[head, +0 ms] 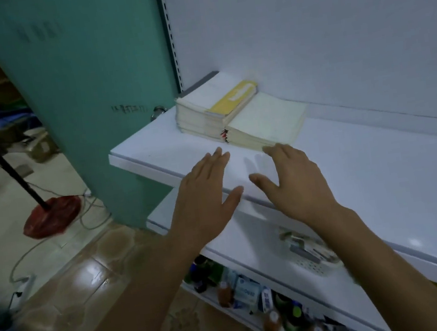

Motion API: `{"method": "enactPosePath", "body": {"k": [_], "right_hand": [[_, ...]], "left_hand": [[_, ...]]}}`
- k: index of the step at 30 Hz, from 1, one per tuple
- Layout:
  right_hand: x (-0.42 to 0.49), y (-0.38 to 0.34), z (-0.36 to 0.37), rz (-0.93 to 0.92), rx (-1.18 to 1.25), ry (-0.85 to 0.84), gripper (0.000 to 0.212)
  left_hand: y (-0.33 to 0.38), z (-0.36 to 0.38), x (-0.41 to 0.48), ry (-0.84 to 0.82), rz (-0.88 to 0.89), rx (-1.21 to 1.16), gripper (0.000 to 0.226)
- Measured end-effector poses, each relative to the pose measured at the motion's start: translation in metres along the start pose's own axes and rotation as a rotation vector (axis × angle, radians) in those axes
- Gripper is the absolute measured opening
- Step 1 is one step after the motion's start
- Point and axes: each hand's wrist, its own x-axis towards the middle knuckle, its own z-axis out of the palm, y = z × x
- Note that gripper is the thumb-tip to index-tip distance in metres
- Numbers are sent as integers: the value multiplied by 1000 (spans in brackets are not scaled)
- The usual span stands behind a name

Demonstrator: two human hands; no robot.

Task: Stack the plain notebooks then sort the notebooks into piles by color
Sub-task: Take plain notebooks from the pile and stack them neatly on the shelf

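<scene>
At the bottom of the frame two bare forearms reach upward, passing over a low shelf crowded with bottles [224, 289] and, one level up at lower right, a white perforated basket [312, 264] of small items. In the middle of the frame the left hand [207, 194] and the right hand [294, 180] hang palm down over the front edge of the white shelf [378, 161], side by side but apart. Each grip is released, fingers straight and holding nothing. The right hand's fingertips [279, 151] lie just in front of the lower stack [267, 120] of pale notebooks; whether they touch it cannot be told. That stack sits on the shelf above centre, its left side against a taller stack [199, 112] of pale notebooks nearer the shelf's left end. A yellow notebook [233, 98] lies on top of the taller stack, along its right side. Behind both rises the white back panel [305, 29]. To the left stand a teal wall [84, 85] and, on the floor at middle left, the red base [51, 216] of a fan stand.
</scene>
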Motion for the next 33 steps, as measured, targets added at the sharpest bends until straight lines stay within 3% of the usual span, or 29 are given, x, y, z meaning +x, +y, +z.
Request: {"method": "enactPosePath", "body": {"k": [7, 13, 17, 20, 22, 25, 29, 31, 33], "right_hand": [[67, -4, 25, 78, -145, -22, 74], [138, -2, 71, 299, -210, -109, 92], [135, -5, 84, 364, -280, 97, 50], [112, -15, 85, 403, -201, 195, 43], [100, -29, 85, 462, -9, 340, 46], [87, -50, 95, 529, 293, 559, 35], [78, -65, 109, 569, 489, 617, 40], [76, -64, 114, 592, 492, 606, 41], [74, -64, 118, 581, 297, 584, 48]], "left_hand": [[-55, 7, 52, -78, 15, -18, 65], [-105, 3, 90, -248, -33, -365, 57], [-126, 13, 115, -295, -1, -546, 39], [-122, 17, 125, -403, -16, -775, 30], [-111, 16, 133, -525, -94, -919, 36], [-105, 10, 144, -647, -240, -977, 63], [-108, 4, 150, -880, -217, -869, 83], [-107, 3, 150, -1007, -215, -916, 87], [-103, 4, 154, -1097, -185, -992, 88]]}}
